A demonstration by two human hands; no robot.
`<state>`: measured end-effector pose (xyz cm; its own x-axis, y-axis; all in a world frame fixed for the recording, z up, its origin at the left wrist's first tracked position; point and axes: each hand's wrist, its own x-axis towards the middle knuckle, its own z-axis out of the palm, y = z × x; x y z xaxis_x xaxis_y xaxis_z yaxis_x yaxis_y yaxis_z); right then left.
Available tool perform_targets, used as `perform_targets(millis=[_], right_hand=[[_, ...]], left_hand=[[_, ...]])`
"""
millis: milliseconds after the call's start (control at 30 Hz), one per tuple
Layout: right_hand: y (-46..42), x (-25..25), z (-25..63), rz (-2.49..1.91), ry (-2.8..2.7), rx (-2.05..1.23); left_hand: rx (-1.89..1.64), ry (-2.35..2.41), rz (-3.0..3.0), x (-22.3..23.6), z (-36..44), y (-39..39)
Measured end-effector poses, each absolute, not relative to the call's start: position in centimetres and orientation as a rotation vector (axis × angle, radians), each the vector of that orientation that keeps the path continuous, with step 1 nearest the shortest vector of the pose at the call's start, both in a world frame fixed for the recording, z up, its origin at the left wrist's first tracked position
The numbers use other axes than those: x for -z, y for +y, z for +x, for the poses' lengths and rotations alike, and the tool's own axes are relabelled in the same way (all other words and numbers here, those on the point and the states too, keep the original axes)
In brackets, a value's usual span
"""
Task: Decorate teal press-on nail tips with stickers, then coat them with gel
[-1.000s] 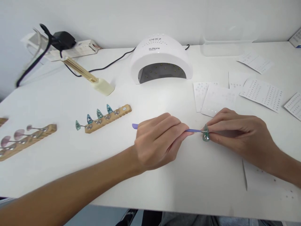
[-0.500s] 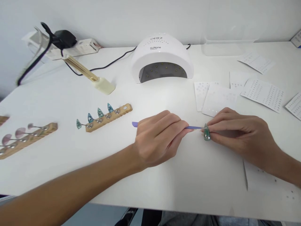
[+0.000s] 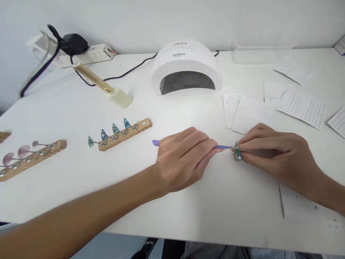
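Note:
My left hand [image 3: 183, 158] is closed around a thin purple tool [image 3: 225, 146] that lies level above the white table [image 3: 81, 108], its tip touching a teal false nail [image 3: 237, 153]. My right hand [image 3: 275, 154] pinches that nail at its stem, fingers pressed together. To the left lies a wooden strip [image 3: 125, 133] holding several more teal nails on pins. A second wooden strip [image 3: 32, 160] with pink nails sits at the far left edge.
A white dome nail lamp [image 3: 185, 64] stands at the back centre, its cord running left to a power strip [image 3: 81, 55]. A cream-handled brush [image 3: 107, 90] lies nearby. Sheets of tiny stickers [image 3: 299, 106] cover the right side. A clear box [image 3: 258, 54] sits at the back right.
Both hands stay nearly still; the tool's tip remains on the teal nail with only a slight shift.

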<state>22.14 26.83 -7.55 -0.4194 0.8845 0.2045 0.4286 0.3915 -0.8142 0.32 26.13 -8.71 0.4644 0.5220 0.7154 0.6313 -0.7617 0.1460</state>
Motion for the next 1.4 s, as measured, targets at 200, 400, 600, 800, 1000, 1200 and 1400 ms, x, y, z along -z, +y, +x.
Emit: perform_targets(millis=[200,400,600,800,1000,1200,1400], right_hand=[[26.86,7.64,22.21,-1.130,-2.009,-0.906],[26.78,7.69,22.27,-1.141,-1.998,-0.906],[26.78,7.58,22.23,-1.140,-1.978,-0.911],[26.68,7.34,22.14,-1.196,-1.950,-0.915],[26.63,7.29,22.16,-1.195,-1.934,-0.926],[26.57,7.30,22.13,-1.208,-1.939,-0.922],[26.56,7.30,22.11,-1.220,-1.929,-0.915]], left_hand=[[1.165,-1.025,-2.552,8.72,0.41,26.11],[1.129,-0.964,-2.519,8.69,0.24,26.25],[1.090,-0.940,-2.513,8.48,0.09,26.28],[1.063,-0.908,-2.502,8.45,-0.01,26.26],[1.091,-0.909,-2.482,8.46,0.02,26.37],[1.100,-0.949,-2.480,8.38,0.03,26.27],[1.136,-0.968,-2.468,8.53,0.18,26.27]])
